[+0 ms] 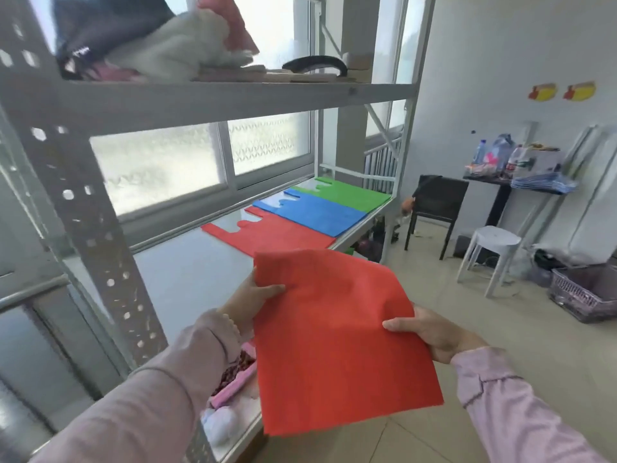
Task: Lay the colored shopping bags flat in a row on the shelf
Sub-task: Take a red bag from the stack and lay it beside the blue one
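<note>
A red shopping bag (334, 342) is pinched at its side edges by the left hand (248, 304) and right hand (434, 332) — held off the shelf's front edge. Bare shelf (187, 272) lies forward-left, nearer the left hand, beside the laid red bag (280, 237), blue bag (317, 213) and green bag (354, 195).

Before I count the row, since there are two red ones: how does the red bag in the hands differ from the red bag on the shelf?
The held red bag is off the shelf, gripped by the left hand and right hand; the shelf red bag lies flat beside the blue bag. The held one hangs tilted, handles hidden; the shelf one shows its handles. Both share the same red.
</note>
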